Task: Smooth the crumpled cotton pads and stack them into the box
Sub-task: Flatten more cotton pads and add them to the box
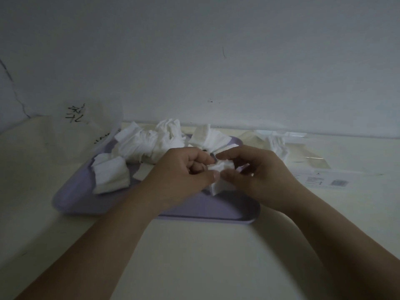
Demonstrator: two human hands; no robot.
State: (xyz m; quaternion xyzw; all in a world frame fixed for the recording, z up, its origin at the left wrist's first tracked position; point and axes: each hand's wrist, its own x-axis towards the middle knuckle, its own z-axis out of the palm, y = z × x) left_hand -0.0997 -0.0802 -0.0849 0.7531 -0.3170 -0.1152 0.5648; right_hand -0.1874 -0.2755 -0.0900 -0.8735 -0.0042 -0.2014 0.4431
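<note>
A crumpled white cotton pad (219, 169) is pinched between both hands above the lilac tray (194, 211). My left hand (181, 174) grips its left side with thumb and fingers. My right hand (257, 172) grips its right side. Several more crumpled pads (151, 144) lie heaped at the tray's far end, and a folded clump (110, 174) sits at its left. A clear box (303, 161) with a few pads (277, 144) in it lies to the right of the tray.
The tray rests on a pale table (194, 256) set against a white wall (194, 61). A clear plastic bag with black writing (86, 122) stands at the back left.
</note>
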